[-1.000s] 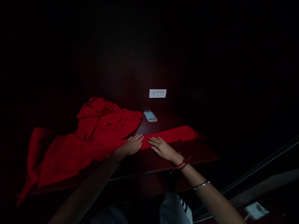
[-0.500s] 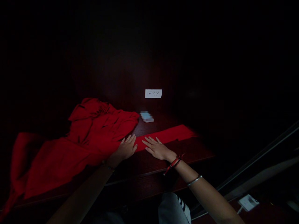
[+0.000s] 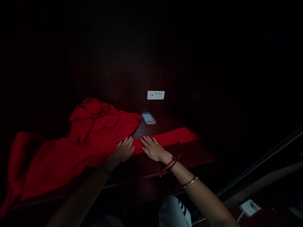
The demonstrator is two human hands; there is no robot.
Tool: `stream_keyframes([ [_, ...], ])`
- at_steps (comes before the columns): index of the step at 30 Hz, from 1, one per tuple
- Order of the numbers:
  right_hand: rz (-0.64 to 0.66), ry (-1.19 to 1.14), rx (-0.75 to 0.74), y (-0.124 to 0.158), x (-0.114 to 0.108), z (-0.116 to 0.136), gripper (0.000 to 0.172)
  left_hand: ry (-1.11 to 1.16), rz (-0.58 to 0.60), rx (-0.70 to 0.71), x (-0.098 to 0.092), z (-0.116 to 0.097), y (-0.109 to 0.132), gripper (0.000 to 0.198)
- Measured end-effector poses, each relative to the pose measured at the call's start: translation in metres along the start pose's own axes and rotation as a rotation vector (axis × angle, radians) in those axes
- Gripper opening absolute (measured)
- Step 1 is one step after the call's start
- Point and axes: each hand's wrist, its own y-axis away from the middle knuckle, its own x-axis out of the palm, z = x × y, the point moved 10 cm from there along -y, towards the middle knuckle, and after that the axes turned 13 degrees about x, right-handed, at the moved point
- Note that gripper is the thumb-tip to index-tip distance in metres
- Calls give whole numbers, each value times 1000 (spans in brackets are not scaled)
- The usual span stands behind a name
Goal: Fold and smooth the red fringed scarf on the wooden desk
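A long red scarf (image 3: 170, 136) lies across a dark wooden desk, its right part flattened into a narrow folded strip with a fringed end. Its left part is a loose, wrinkled heap that trails over the front edge. My left hand (image 3: 123, 151) rests flat on the strip where it meets the heap, fingers spread, a ring on one finger. Just to its right, my right hand (image 3: 153, 149) is pressed palm down on the same strip, fingers apart. Neither hand grips the cloth.
A pixelated flat light-blue object (image 3: 148, 118) lies behind the strip. A white power socket (image 3: 156, 95) is set in the dark back wall. At lower right, a white device with a cable (image 3: 250, 207) sits on a lower surface. My knee (image 3: 175, 211) is below the desk edge (image 3: 151, 175).
Both hands have slid a little to the left along the strip, still flat on it. The scarf looks nearly the same.
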Motion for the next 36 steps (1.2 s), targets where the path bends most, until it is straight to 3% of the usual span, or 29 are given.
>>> stream_keyframes([
  [2,38,-7,1,-3,9,15,55,3,29,-10,4,2,3,49],
  [4,62,-6,30,-4,13,9,55,2,37,-15,5,2,4,49],
  [6,71,4,71,-3,14,-16,55,4,40,-12,5,2,3,49],
  [11,68,60,251,7,8,-111,56,1,40,5,4,0,1,48],
  [14,46,71,323,9,1,-132,57,7,69,-9,7,2,1,48],
  [16,10,48,300,5,-3,-115,58,24,79,-12,8,2,0,49],
  [21,-6,-32,33,-9,3,-14,57,68,106,-35,10,4,0,50],
  [24,31,-34,-11,-12,12,5,56,68,109,-24,9,3,1,51],
  [27,38,-10,37,-10,14,-26,55,46,103,-13,7,2,1,51],
  [33,-2,35,213,-1,2,-133,55,63,128,-17,7,1,1,51],
  [36,-46,-6,154,-1,-6,-132,59,48,128,-28,8,2,1,51],
])
